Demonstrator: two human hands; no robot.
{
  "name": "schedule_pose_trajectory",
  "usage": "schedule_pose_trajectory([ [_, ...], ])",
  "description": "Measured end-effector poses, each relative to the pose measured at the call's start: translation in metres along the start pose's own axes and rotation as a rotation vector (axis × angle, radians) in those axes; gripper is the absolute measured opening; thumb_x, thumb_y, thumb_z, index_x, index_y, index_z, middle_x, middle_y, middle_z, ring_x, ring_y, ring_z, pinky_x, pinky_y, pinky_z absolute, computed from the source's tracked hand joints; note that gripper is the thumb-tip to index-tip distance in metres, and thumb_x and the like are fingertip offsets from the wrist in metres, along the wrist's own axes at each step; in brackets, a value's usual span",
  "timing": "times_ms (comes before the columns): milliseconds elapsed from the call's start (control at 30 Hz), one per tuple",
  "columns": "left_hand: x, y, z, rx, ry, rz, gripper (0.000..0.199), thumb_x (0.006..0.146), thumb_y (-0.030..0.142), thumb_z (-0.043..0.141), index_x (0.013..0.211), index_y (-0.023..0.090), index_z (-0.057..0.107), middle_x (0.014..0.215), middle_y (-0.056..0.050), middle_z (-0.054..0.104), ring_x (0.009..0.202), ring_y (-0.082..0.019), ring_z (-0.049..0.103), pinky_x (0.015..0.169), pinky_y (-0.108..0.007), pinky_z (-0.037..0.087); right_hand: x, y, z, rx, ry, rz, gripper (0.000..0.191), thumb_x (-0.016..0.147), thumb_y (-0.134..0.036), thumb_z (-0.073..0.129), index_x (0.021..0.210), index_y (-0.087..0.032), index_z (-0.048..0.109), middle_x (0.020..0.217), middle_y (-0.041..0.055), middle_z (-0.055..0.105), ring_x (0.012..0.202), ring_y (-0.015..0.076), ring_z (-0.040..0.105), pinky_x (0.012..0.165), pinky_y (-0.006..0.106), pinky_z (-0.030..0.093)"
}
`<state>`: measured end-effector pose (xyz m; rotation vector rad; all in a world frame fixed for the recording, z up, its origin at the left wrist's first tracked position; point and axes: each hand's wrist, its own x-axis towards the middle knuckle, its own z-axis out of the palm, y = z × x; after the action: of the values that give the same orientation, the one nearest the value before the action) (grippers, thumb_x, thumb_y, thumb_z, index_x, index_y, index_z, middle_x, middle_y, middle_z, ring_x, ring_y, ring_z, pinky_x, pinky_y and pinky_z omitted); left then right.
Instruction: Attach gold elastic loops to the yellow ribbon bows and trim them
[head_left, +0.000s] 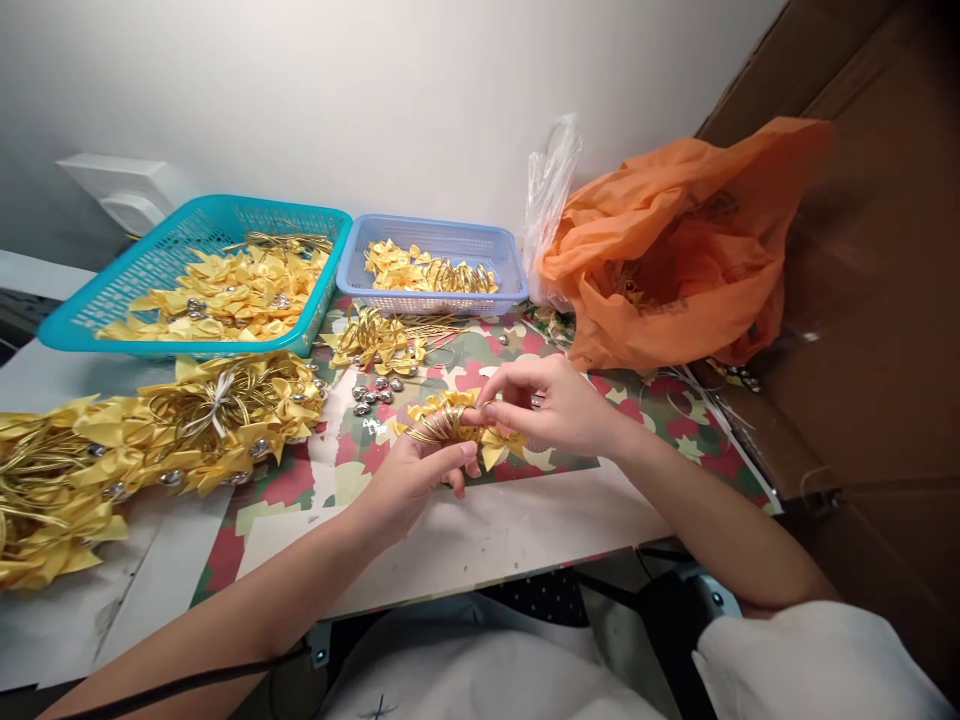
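Several gold cord loops [442,424] with yellow ribbon bows [499,447] are gathered around the fingers of my left hand [431,460], which is closed on them near the middle of the table. My right hand [551,405] comes in from the right, its thumb and forefinger pinched together at a gold loop by my left fingertips. Some yellow bows stick out behind and beneath both hands. Just left of them lie several silver bells [377,392]. Behind the bells is a small pile of yellow bows with gold cords [375,340].
A teal basket [325,290] and a blue basket [435,301], both holding yellow bows, stand along the wall. Bundled yellow bows [217,420] lie at left. An orange bag [667,260] and clear plastic bag [551,190] stand at right, beside cardboard [877,300].
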<state>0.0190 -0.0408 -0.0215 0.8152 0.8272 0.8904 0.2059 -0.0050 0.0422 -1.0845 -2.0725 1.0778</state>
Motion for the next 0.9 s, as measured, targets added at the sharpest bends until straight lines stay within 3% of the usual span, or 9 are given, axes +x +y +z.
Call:
schedule_pose_trajectory([
  [167, 0.0, -0.001, -0.002, 0.043, -0.031, 0.0, 0.034, 0.072, 0.044, 0.08, 0.095, 0.019, 0.078, 0.062, -0.001, 0.062, 0.057, -0.011, 0.054, 0.046, -0.019, 0.044, -0.003, 0.012, -0.009, -0.16, -0.071, -0.154, 0.012, 0.088, -0.022, 0.061, 0.083, -0.016, 0.07, 0.058, -0.0036, 0.06, 0.053, 0.008, 0.049, 0.053, 0.021, 0.036],
  [300, 0.0, -0.003, -0.001, 0.038, -0.059, 0.003, 0.044, 0.08, 0.054, 0.071, 0.106, 0.019, 0.078, 0.059, -0.001, 0.061, 0.054, -0.012, 0.053, 0.043, -0.02, 0.041, -0.006, 0.024, -0.009, -0.163, 0.053, -0.164, 0.011, 0.088, -0.021, 0.061, 0.081, -0.017, 0.069, 0.059, -0.0032, 0.059, 0.054, 0.0085, 0.048, 0.054, 0.021, 0.037],
  [467, -0.001, -0.004, 0.001, 0.094, -0.05, 0.031, 0.035, 0.081, 0.048, 0.072, 0.101, 0.019, 0.077, 0.08, -0.004, 0.071, 0.045, -0.006, 0.046, 0.042, -0.021, 0.034, -0.009, 0.04, -0.001, -0.076, 0.187, -0.175, 0.014, 0.086, -0.03, 0.065, 0.078, -0.019, 0.069, 0.054, -0.0052, 0.049, 0.051, 0.0088, 0.041, 0.051, 0.022, 0.034],
  [633, -0.001, -0.005, 0.003, 0.124, 0.014, 0.039, 0.029, 0.075, 0.039, 0.078, 0.097, 0.02, 0.075, 0.065, 0.001, 0.063, 0.048, -0.008, 0.043, 0.046, -0.022, 0.033, -0.01, 0.042, 0.008, -0.014, 0.129, -0.152, 0.007, 0.082, -0.023, 0.061, 0.086, -0.02, 0.066, 0.064, -0.0032, 0.053, 0.057, 0.0103, 0.047, 0.055, 0.023, 0.041],
  [800, -0.001, -0.008, 0.005, 0.191, 0.019, 0.061, 0.028, 0.068, 0.034, 0.085, 0.088, 0.02, 0.072, 0.054, 0.006, 0.048, 0.051, -0.01, 0.038, 0.049, -0.023, 0.029, -0.011, 0.043, 0.028, 0.064, 0.099, -0.238, 0.021, 0.076, -0.012, 0.058, 0.094, -0.02, 0.063, 0.082, 0.0013, 0.064, 0.068, 0.0124, 0.055, 0.065, 0.026, 0.048],
  [900, -0.001, -0.006, 0.006, 0.245, 0.02, 0.058, 0.026, 0.073, 0.041, 0.081, 0.082, 0.02, 0.07, 0.05, 0.006, 0.045, 0.048, -0.01, 0.034, 0.047, -0.023, 0.026, -0.01, 0.04, 0.03, 0.066, 0.036, -0.267, 0.025, 0.075, -0.012, 0.059, 0.098, -0.02, 0.063, 0.084, 0.0017, 0.066, 0.072, 0.0134, 0.059, 0.069, 0.027, 0.051],
])
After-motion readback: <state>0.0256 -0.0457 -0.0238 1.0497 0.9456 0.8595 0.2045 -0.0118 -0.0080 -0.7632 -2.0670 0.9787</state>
